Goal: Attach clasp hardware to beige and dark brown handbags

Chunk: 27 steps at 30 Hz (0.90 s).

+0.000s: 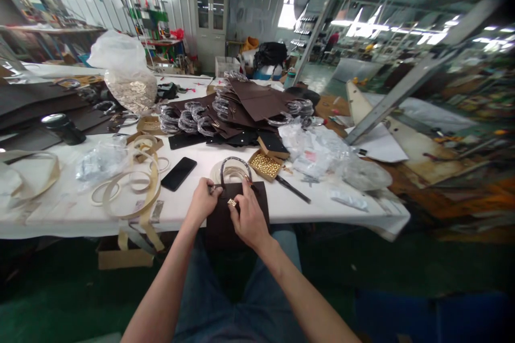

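A dark brown bag panel lies at the table's front edge and hangs over my lap. From its top edge rises a curved handle in clear plastic wrap. My left hand is closed, its thumb and fingers pinching the panel's upper left corner near the handle's end. My right hand lies over the panel's right half, one finger stretched toward the other handle end. Between its thumb and a bent finger sits a small gold-coloured metal piece. Behind the panel is a roll of pale tape, partly covered.
A box of gold studs and a dark-handled tool lie right of the panel. Left are a black phone and loose tape coils. Stacked brown bag panels stand behind; plastic bags lie to the right.
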Each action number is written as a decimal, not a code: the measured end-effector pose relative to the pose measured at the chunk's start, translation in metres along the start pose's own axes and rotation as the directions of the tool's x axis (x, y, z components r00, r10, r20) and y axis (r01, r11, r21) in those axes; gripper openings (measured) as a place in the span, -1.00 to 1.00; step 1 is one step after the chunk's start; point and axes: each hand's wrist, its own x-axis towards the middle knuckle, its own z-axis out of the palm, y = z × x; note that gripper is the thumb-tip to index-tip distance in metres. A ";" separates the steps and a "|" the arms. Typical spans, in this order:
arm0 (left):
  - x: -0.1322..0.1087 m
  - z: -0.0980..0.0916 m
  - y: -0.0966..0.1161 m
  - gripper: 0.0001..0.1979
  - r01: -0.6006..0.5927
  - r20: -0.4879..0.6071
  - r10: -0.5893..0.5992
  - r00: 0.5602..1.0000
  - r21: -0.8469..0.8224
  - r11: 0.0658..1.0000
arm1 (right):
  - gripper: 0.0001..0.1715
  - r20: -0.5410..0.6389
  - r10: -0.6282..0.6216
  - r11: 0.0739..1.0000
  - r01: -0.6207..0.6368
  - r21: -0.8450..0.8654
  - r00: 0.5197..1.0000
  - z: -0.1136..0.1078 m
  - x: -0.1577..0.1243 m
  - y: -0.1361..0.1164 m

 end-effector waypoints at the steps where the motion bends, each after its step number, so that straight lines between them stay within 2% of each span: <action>1: 0.000 0.002 0.002 -0.71 0.052 -0.006 -0.053 0.999 -0.073 0.996 | -0.80 0.015 -0.032 0.999 0.032 0.003 0.999 0.002 -0.002 -0.001; 4: 0.001 0.008 0.005 -0.57 0.231 0.008 -0.244 0.970 -0.353 0.907 | -0.79 0.104 -0.149 0.989 0.148 0.019 0.983 0.003 -0.007 0.003; 5: 0.002 0.008 0.006 -0.52 0.278 0.025 -0.296 0.955 -0.432 0.858 | -0.79 0.102 -0.164 0.986 0.163 0.023 0.981 0.000 -0.008 0.007; 7: 0.004 0.006 0.006 -0.39 0.339 0.051 -0.374 0.926 -0.551 0.763 | -0.81 0.016 -0.149 0.988 0.148 0.032 0.989 -0.010 -0.007 0.015; 9: 0.005 0.003 0.007 -0.30 0.349 0.062 -0.404 0.913 -0.631 0.693 | -0.83 -0.123 -0.047 0.993 0.060 0.104 0.991 -0.021 -0.001 0.022; 11: 0.004 0.001 0.010 -0.31 0.371 0.126 -0.403 0.907 -0.694 0.618 | -0.84 -0.185 0.134 0.956 -0.078 0.282 0.974 -0.029 0.008 0.027; 13: 0.001 0.002 0.014 -0.40 0.419 0.224 -0.382 0.896 -0.710 0.566 | -0.83 -0.134 0.289 0.862 -0.197 0.466 0.948 -0.030 0.018 0.033; 15: -0.002 0.003 0.018 -0.49 0.479 0.316 -0.371 0.873 -0.697 0.533 | -0.75 -0.058 0.365 0.771 -0.266 0.579 0.929 -0.026 0.027 0.041; 18: -0.006 0.000 0.021 -0.56 0.524 0.384 -0.358 0.851 -0.660 0.539 | -0.61 0.006 0.436 0.667 -0.328 0.669 0.900 -0.020 0.036 0.060; 21: -0.008 -0.005 0.021 -0.54 0.500 0.369 -0.337 0.866 -0.632 0.592 | -0.57 0.087 0.424 0.612 -0.356 0.706 0.901 -0.021 0.043 0.079; 24: -0.010 -0.009 0.022 -0.47 0.457 0.344 -0.303 0.889 -0.612 0.645 | -0.63 0.157 0.345 0.672 -0.360 0.647 0.925 -0.029 0.051 0.090; 27: -0.010 -0.007 0.023 -0.42 0.455 0.347 -0.297 0.889 -0.609 0.650 | -0.71 0.113 0.258 0.804 -0.278 0.525 0.960 -0.040 0.056 0.092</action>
